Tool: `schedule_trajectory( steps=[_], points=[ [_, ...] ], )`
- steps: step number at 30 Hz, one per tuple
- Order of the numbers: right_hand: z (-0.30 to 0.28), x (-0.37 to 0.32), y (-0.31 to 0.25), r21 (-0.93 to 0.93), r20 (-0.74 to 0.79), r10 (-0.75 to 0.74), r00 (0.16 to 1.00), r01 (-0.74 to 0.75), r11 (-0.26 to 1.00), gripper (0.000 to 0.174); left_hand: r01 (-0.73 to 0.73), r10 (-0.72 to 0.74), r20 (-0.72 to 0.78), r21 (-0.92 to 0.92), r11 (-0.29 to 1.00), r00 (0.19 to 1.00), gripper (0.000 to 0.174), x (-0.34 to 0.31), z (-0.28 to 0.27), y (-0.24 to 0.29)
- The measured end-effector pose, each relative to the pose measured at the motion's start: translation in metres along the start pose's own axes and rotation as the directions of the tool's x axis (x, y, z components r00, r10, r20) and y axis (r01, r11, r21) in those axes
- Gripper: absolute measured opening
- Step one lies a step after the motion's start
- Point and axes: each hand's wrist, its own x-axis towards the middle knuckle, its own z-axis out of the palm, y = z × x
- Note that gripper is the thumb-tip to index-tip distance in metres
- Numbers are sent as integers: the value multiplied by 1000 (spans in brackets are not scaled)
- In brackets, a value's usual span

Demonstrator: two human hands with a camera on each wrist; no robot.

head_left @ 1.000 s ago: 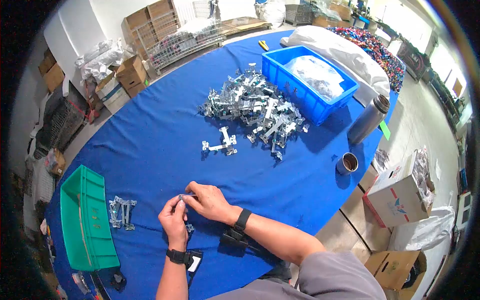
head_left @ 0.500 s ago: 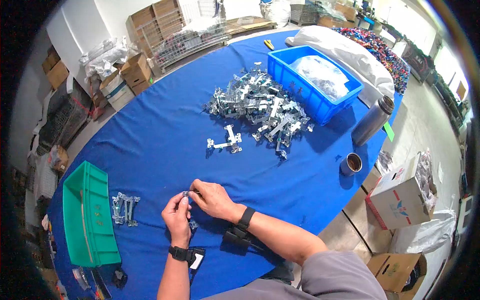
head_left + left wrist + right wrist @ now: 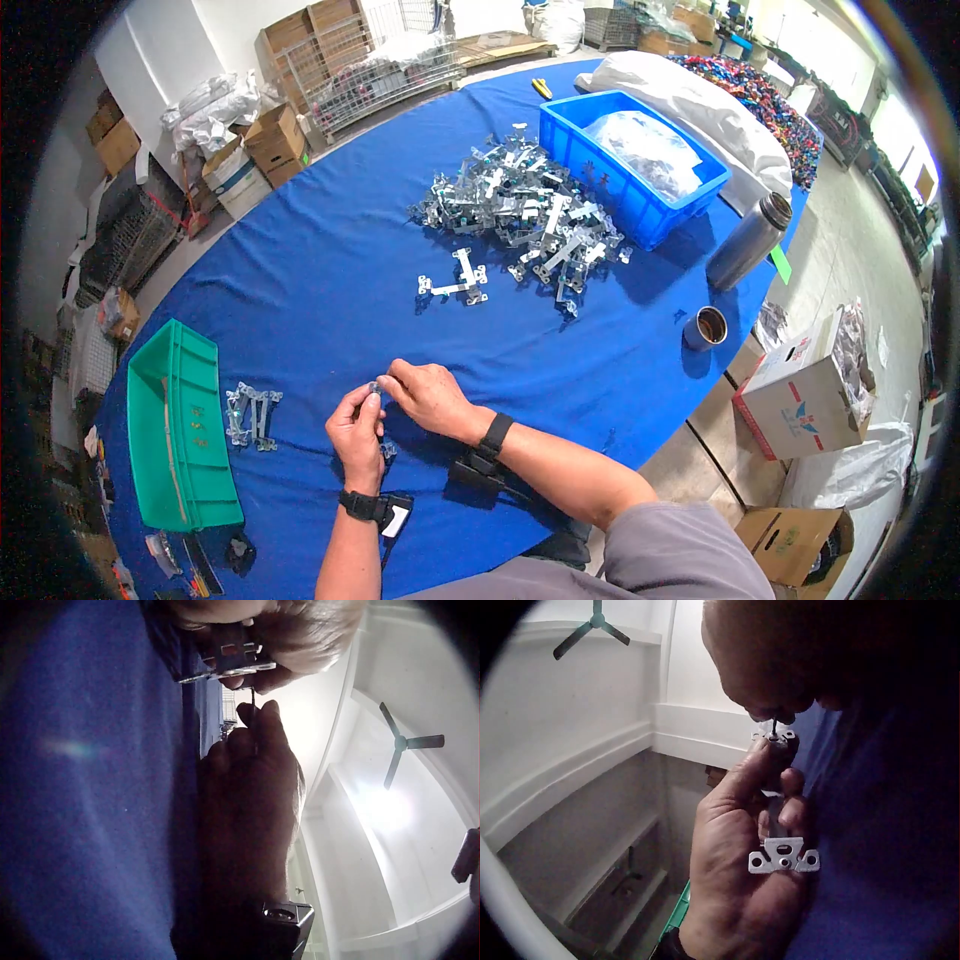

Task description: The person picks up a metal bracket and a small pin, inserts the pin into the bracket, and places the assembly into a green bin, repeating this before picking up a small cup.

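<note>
In the head view, my left hand (image 3: 358, 435) and right hand (image 3: 432, 400) meet over the blue cloth. The left hand grips a silvery metal bracket (image 3: 784, 856); in the right wrist view one flanged end lies near the palm and the other is at the thumb tip. A thin dark pin or rod (image 3: 774, 727) stands at that far end, pinched by the right fingertips, which are partly in shadow. Left of the hands lie several similar brackets (image 3: 239, 415). Ahead are a large bracket pile (image 3: 520, 200) and a few separate brackets (image 3: 468, 277).
A green bin (image 3: 202, 430) stands at the left. Beyond the pile sits a blue crate (image 3: 620, 190) holding a plastic bag. A steel flask (image 3: 742, 250) and a cup (image 3: 696, 330) are on the right. A white sack (image 3: 730, 130) lies along the far edge.
The head view has shifted slightly, moving the scene a little to the right. Both hands remain together at the bracket, with only small changes at the fingertips.
</note>
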Motion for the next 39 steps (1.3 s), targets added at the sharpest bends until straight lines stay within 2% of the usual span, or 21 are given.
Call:
schedule_trajectory(
  steps=[2,4,5,7,10,13,17,19,22,25,29,31,35,37,39],
  points=[
    [1,0,-1,13,-27,-14,1000,14,1000,20,6,-6,-1,-9,1000,1000,18,1,0,0],
    [1,-1,-4,18,-195,-159,968,165,986,21,12,-12,-3,-18,1000,1000,18,0,0,1],
    [1,-1,-3,19,-194,-159,968,165,986,21,8,-8,-10,-28,1000,1000,18,0,0,1],
    [1,-1,2,24,-79,-108,991,110,994,20,3,-4,-18,-37,999,1000,18,-1,0,2],
    [1,-1,3,-25,-42,-79,996,78,997,19,18,-19,-24,-18,1000,1000,18,-1,0,2],
    [0,-1,-3,77,-122,-72,990,81,994,18,18,-19,-21,-41,999,1000,19,0,-2,-1],
    [-1,-1,-1,62,-124,-104,987,113,992,19,3,-3,-37,-25,1000,999,19,1,0,-1],
    [-2,-1,1,26,-56,-90,994,91,995,19,-1,1,-36,-10,1000,999,19,0,1,-1],
    [5,-1,7,-36,-43,-57,997,55,998,19,-9,10,-32,23,1000,999,19,0,2,-1],
    [4,-1,3,39,-115,-79,990,84,996,21,-8,9,-10,16,1000,1000,20,0,0,-1],
    [0,-1,-1,27,-133,-75,988,80,996,22,-34,34,-19,26,999,999,21,0,1,0],
    [0,0,3,24,-41,-48,998,49,998,22,-31,31,-15,34,999,999,21,0,0,0],
    [1,1,3,-48,-19,6,1000,-6,999,22,-27,28,-21,16,1000,999,21,0,0,-1],
    [-2,0,-2,89,-88,-20,996,27,996,24,-30,30,-26,8,1000,999,21,0,0,-1],
    [1,1,1,95,-113,-51,992,62,994,24,-27,27,-28,-5,1000,999,21,1,0,-2]
  ],
)
